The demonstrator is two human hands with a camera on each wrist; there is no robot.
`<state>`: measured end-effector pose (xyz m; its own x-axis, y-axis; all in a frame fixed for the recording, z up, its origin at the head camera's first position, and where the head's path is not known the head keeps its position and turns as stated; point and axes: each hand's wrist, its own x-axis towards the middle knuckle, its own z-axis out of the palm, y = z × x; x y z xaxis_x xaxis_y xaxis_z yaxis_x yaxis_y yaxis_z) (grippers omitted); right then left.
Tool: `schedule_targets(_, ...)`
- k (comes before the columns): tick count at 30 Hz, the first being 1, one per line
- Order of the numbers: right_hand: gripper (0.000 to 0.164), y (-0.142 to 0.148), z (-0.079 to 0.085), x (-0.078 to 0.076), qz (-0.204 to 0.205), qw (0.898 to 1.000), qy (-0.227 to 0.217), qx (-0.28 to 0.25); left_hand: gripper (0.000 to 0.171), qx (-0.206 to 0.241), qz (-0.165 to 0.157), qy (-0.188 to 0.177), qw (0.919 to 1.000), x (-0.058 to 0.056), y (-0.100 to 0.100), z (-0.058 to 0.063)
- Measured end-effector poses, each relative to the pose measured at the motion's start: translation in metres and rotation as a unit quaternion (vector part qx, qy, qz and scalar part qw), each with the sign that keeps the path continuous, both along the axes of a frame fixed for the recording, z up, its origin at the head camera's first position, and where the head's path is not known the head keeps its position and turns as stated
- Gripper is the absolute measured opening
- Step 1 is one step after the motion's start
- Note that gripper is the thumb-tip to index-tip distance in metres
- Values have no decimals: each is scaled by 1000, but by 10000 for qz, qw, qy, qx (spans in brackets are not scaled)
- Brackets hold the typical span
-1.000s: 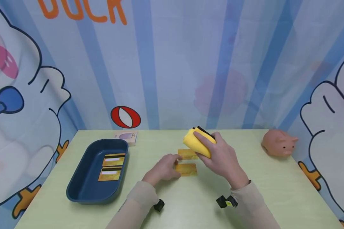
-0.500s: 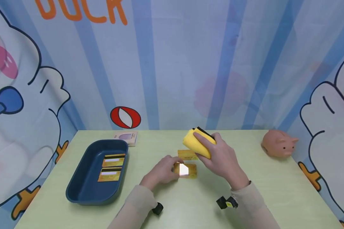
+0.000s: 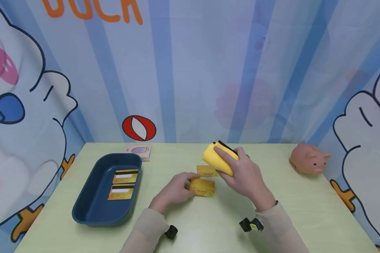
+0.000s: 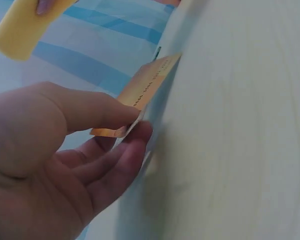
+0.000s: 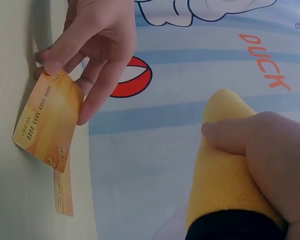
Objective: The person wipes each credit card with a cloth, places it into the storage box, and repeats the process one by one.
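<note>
My left hand [image 3: 176,188] pinches a gold bank card [image 3: 203,187] at its left edge, thumb on top and fingers beneath. In the left wrist view the card [image 4: 149,86] is tilted up off the table, and embossed digits show on it in the right wrist view. A second gold card [image 3: 206,171] lies flat just behind, partly covered by my right hand [image 3: 244,175]. That hand grips a folded yellow cloth [image 3: 219,158] with a black edge, held above the table to the right of both cards.
A dark blue tray [image 3: 82,211] stands at left, with two gold cards [image 3: 121,192] inside, stripe side up. Behind it lies a small pale pink box [image 3: 140,151]. A pink piggy bank [image 3: 308,159] sits at the back right corner. A printed curtain [image 3: 196,70] hangs behind the table.
The front card, earlier lying by the left fingers, is now lifted and shifted slightly left in the left hand's pinch. The right hand and cloth have stayed nearly still.
</note>
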<state>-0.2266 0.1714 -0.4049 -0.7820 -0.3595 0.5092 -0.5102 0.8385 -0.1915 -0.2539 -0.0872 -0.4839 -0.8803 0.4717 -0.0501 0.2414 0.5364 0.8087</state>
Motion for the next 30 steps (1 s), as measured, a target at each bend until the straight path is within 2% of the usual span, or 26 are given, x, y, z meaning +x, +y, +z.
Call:
schedule_targets(5, 71, -3, -1, 1, 139, 9998, 28, -114, 55, 882, 216, -616, 9940, -1, -7, 7)
schedule_targets(10, 76, -10, -3, 3, 466, 9987, 8, -204, 53, 1369, 414, -715, 9871, -1, -11, 17)
schedule_targets(15, 77, -18, -4, 5, 766, 9968, -8, -228, 53, 1760, 239, -690, 9817, 0, -12, 23)
schedule_targets(23, 70, -28, -11, 5, 1111, 9937, 144, 6, 61, 2233, -63, -848, 9710, 3, -14, 30)
schedule_targets(30, 69, -31, -15, 7, 1081, 9937, 69, 275, 69, 2704, -151, -1048, 9569, 6, -16, 34)
